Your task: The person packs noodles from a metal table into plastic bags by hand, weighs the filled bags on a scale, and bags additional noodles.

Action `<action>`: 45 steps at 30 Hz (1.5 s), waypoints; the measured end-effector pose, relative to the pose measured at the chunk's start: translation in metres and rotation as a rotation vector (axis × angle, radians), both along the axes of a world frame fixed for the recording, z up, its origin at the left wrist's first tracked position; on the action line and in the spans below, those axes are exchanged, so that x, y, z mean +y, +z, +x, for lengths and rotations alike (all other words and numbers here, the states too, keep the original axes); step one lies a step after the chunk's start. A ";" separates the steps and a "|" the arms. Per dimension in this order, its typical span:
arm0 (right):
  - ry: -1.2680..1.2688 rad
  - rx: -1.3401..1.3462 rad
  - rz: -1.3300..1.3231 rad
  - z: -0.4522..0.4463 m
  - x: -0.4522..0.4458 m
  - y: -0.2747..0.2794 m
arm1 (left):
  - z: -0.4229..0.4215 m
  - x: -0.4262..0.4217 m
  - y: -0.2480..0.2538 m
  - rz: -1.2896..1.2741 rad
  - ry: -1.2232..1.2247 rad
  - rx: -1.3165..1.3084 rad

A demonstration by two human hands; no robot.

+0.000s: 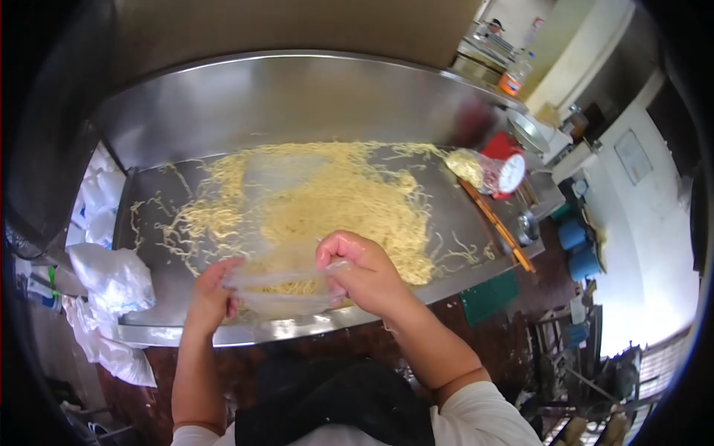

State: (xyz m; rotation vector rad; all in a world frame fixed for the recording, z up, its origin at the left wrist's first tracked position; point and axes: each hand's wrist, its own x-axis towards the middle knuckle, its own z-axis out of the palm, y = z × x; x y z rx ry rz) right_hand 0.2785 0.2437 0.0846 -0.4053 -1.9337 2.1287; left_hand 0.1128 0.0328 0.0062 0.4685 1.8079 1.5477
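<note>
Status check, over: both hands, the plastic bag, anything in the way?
Left hand and right hand: both gripping clear plastic bag. Bag stretched between them, above loose noodles. Scale and orange stick off right, clear of both hands.

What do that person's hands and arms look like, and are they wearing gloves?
No gloves to see: the left hand and right hand look bare, with ordinary fingers and thumbs. The forearms are bare too. Higher up, there are plain white sleeves, with no markings that I can see.
</note>
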 end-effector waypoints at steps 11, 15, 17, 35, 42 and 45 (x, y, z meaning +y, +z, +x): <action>-0.240 -0.096 -0.197 0.243 0.129 0.027 | 0.162 0.201 0.070 0.475 -0.083 0.104; -0.238 0.034 -0.139 0.278 0.173 0.040 | 0.179 0.245 0.107 0.474 -0.243 0.223; -0.317 0.055 -0.101 0.288 0.195 0.050 | 0.182 0.271 0.121 0.520 -0.316 0.297; -0.705 0.404 0.418 0.347 0.537 0.213 | 0.241 0.648 0.287 0.640 -0.510 0.407; -0.665 0.288 0.530 0.347 0.692 0.221 | 0.261 0.794 0.290 0.499 -0.293 0.442; -0.682 0.251 0.541 0.338 0.741 0.200 | 0.259 0.839 0.271 0.435 -0.234 0.484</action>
